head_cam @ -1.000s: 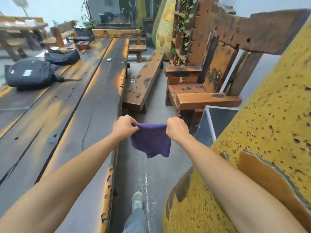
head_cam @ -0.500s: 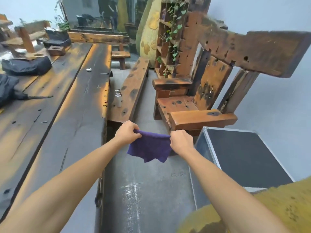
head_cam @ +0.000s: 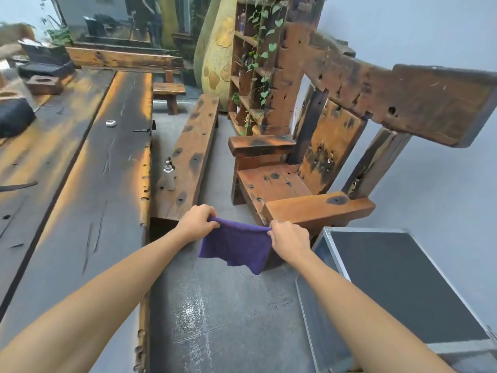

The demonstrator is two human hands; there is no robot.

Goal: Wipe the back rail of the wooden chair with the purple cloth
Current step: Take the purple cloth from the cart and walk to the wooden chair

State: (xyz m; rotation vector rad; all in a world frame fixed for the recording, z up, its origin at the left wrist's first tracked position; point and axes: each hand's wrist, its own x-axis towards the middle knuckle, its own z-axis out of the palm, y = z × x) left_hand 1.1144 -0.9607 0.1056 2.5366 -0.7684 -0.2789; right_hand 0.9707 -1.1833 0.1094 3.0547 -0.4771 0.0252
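A purple cloth [head_cam: 236, 244] hangs spread between my two hands over the grey floor. My left hand [head_cam: 197, 222] pinches its upper left corner and my right hand [head_cam: 289, 239] pinches its upper right corner. The heavy wooden chair [head_cam: 277, 184] stands ahead and to the right, just beyond the cloth. Its thick, pitted back rail [head_cam: 390, 90] runs across the upper right, well above and beyond both hands. The near armrest [head_cam: 320, 208] lies just past my right hand.
A long dark wooden table [head_cam: 88, 168] runs along the left. A wooden bench [head_cam: 188, 154] with a white pump bottle [head_cam: 169, 176] lies between table and chair. A black metal-edged case [head_cam: 398, 286] sits at the right, by the white wall. Grey floor lies below my arms.
The view has moved forward and swung right, so the chair and black case are nearer and larger. The yellow pitted surface has left the view. Both hands still hold the cloth spread.
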